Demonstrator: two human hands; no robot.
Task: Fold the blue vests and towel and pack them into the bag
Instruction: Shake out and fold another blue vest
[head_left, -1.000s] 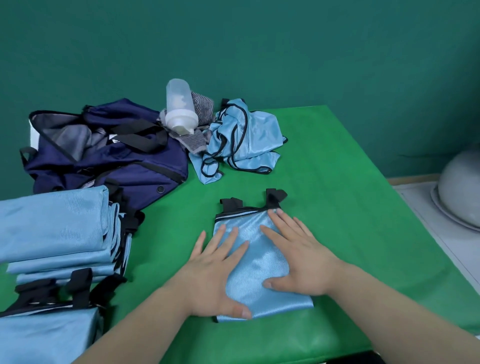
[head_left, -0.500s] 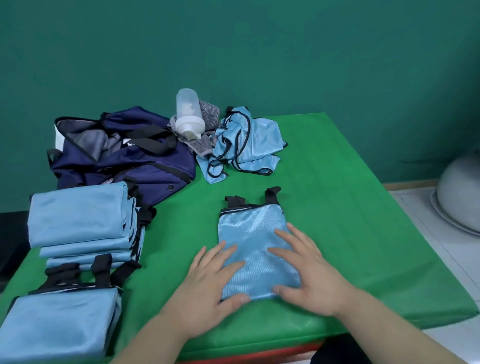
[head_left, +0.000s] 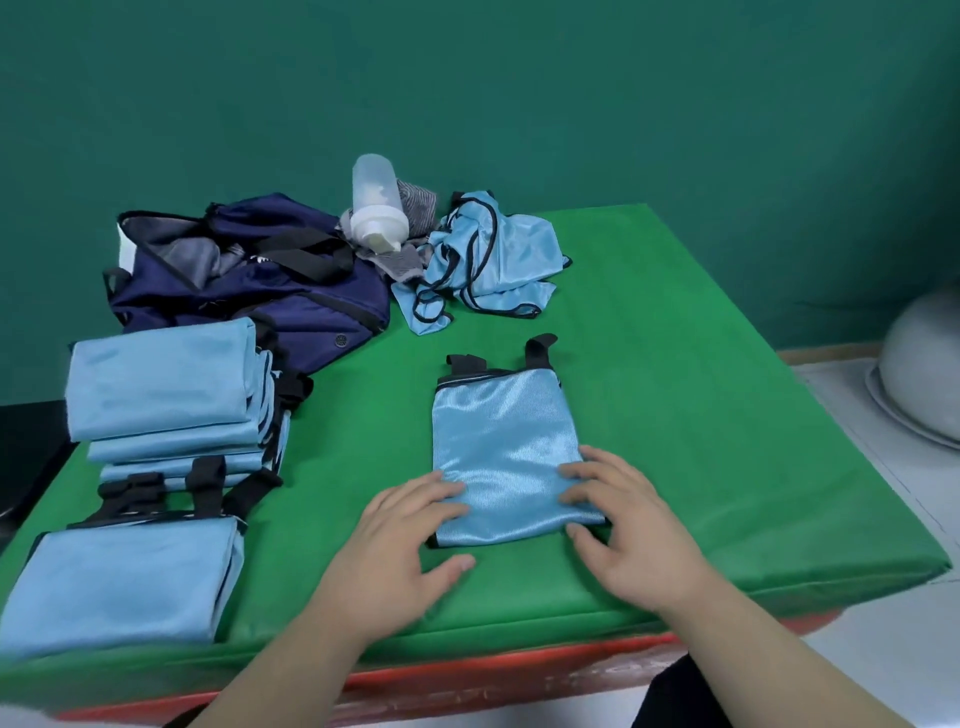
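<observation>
Both hands are down on the near end of the folded vest (head_left: 506, 447) in the middle of the frame. It lies flat on the green tabletop (head_left: 701, 415), black straps pointing to the top. The left hand (head_left: 400, 551) is spread wide. Its fingers rest on the lower left corner of the cloth and its thumb sits on the tabletop just below the hem. The right hand (head_left: 623, 535) mirrors it on the lower right corner, fingers loosely bent on the fabric and thumb against the near edge, gripping nothing that I can see. It looks like pinning and squaring: this shiny cloth would slide and spring open if left alone.

At the left of the frame sits a stack of folded vests (head_left: 166, 384), with another folded vest (head_left: 119, 582) below it, probably staged near the navy bag (head_left: 249, 280), which gapes open at upper left. One crumpled vest (head_left: 493, 254) waits beside it at top centre.

Harder to read is the grey cloth (head_left: 415, 208) behind the bottle (head_left: 374, 202). It may be the towel, but it is mostly covered. The bag's inside is in shadow, and the vest's lower right corner is hidden under the right hand. A pale domed object (head_left: 924, 374) is cut off at the right edge.
</observation>
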